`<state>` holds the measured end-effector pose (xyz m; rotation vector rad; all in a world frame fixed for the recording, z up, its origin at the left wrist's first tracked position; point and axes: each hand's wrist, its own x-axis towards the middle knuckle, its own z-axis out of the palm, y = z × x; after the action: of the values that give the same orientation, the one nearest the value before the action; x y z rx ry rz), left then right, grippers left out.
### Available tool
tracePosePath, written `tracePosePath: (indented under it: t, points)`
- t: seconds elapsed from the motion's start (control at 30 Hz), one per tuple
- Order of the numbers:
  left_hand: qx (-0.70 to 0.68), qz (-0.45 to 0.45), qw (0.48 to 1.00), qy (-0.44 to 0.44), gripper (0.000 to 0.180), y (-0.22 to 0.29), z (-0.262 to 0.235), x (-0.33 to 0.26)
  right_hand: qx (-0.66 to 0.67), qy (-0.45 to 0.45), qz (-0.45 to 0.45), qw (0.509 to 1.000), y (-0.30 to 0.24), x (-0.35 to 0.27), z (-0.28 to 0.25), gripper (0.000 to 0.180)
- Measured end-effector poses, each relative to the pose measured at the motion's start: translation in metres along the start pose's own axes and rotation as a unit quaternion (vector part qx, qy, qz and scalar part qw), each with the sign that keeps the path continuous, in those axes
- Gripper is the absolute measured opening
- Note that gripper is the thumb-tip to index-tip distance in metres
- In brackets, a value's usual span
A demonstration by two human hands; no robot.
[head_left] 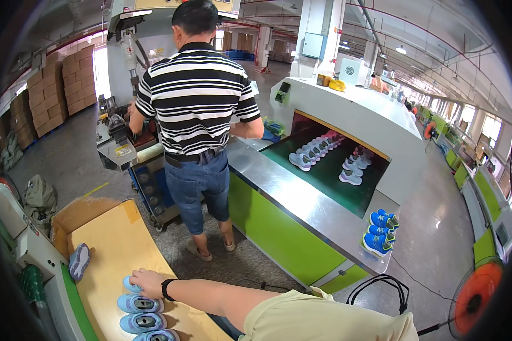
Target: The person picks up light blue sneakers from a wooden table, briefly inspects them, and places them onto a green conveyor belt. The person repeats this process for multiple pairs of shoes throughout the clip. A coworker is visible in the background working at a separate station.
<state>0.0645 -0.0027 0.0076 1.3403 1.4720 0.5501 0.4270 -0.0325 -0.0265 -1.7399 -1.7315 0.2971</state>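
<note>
My right hand (pixel 145 283), with a black band on its wrist, reaches left across the lower view and grips a light blue shoe (pixel 131 285). The fingers cover much of this shoe. Nearer to me, several more light blue shoes (pixel 139 303) with dark insides stand in a row on the wooden board (pixel 105 256). Past them, close to the board's left edge, a grey-blue shoe (pixel 79 262) rests on its side with its sole showing. My left hand is out of view.
Ahead, a person in a striped shirt (pixel 199 96) works at a machine (pixel 119 142). Pale shoes (pixel 299 161) stand on the green conveyor (pixel 324 184) at the white tunnel machine (pixel 352 108). Blue shoes (pixel 378 233) stand on the metal edge. An orange fan (pixel 478 295) is at right.
</note>
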Motion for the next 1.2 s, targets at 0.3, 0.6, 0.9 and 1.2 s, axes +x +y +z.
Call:
tracePosePath:
  t: [0.3, 0.6, 0.9, 1.2]
  points:
    - [-0.042, -0.005, 0.999, -0.015, 0.053, -0.039, -0.012, 0.030, -0.005, 0.019, -0.002, 1.000, 0.000, -0.001, 0.003, 0.032]
    - [0.009, 0.002, 1.000, -0.022, 0.053, -0.011, -0.001, 0.012, -0.009, 0.021, -0.001, 1.000, 0.005, -0.004, -0.001, 0.034]
    - [-0.068, 0.081, 0.994, 0.021, 0.034, -0.079, -0.025, 0.064, 0.059, 0.031, -0.047, 0.997, 0.016, 0.012, 0.018, 0.040]
    - [-0.049, 0.049, 0.997, 0.035, 0.050, -0.053, -0.013, 0.031, -0.030, -0.124, -0.066, 0.990, 0.003, 0.032, -0.010, 0.037]
